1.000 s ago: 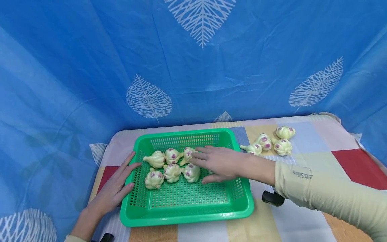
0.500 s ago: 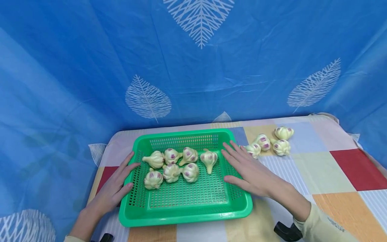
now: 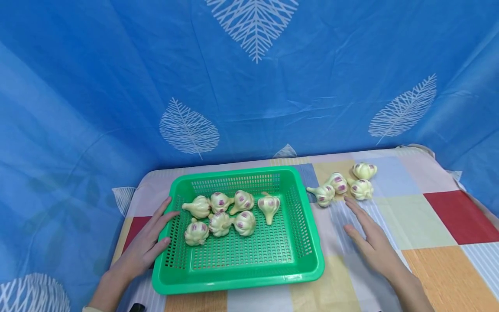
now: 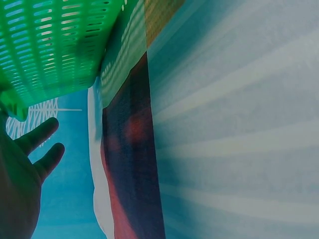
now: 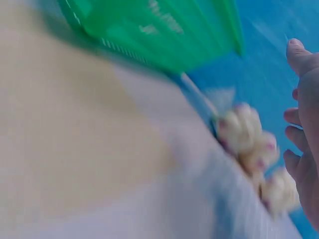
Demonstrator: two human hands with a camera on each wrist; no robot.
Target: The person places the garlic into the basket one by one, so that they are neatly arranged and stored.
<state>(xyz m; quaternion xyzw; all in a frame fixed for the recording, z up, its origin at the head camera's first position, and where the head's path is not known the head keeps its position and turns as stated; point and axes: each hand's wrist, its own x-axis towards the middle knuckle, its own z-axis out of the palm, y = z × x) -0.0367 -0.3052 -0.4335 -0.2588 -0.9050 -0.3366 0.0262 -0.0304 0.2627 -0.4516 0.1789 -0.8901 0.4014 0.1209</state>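
A green plastic basket (image 3: 238, 284) stands on the table, with several garlic bulbs (image 3: 220, 224) inside. One bulb (image 3: 269, 206) lies a little apart from them, stem toward me. My left hand (image 3: 138, 249) rests at the basket's left rim with fingers spread; in the left wrist view its fingers (image 4: 50, 158) show below the basket wall. To the right of the basket, my right hand (image 3: 374, 247) is over the cloth, fingers extended and holding nothing. Just beyond its fingertips lie loose garlic bulbs (image 3: 324, 195). The right wrist view, blurred, shows these bulbs (image 5: 239, 127) beside the hand.
A patchwork-patterned cloth (image 3: 425, 216) covers the table. Behind and to the left hangs a blue curtain (image 3: 312, 86) with white leaf prints. Several garlic bulbs, among them one at the back (image 3: 364, 170), are grouped right of the basket near the table's far side.
My right hand has drawn back out of the basket to the right, leaving a garlic bulb at the right of those inside. My left hand has stayed at the rim.
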